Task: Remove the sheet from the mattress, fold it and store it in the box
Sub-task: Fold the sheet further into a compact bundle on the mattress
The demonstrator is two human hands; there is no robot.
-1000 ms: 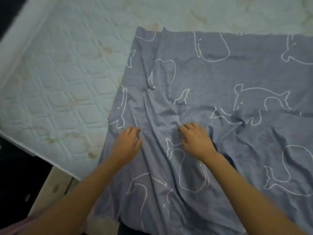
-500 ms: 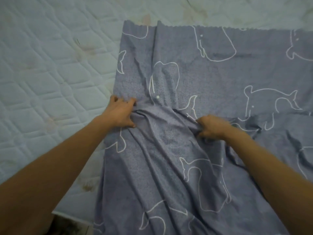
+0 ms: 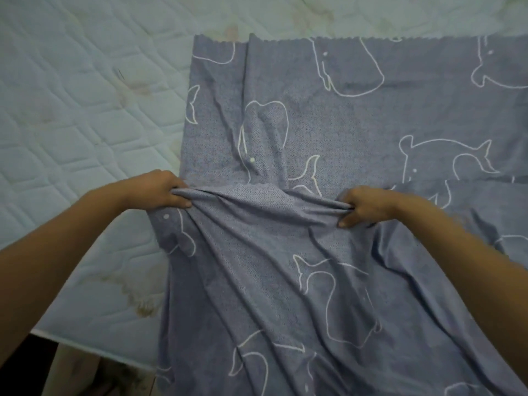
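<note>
Grey-blue whale-print cotton sheet (image 3: 343, 124), lengthwise lower-to-upper frame on white quilted mattress (image 3: 71, 110); fold pinched by curled left hand (image 3: 160, 192) and right hand (image 3: 368, 205).

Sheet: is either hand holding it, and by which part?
Both: left hand and right hand each grip the sheet at a bunched ridge of fabric stretched between them.

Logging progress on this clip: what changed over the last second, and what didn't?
Both hands went from resting on the sheet to gripping it. The left hand holds a bunch at its left edge, the right hand another, and they moved apart, drawing a fold taut between them. The sheet's far edge still lies flat on the mattress.
</note>
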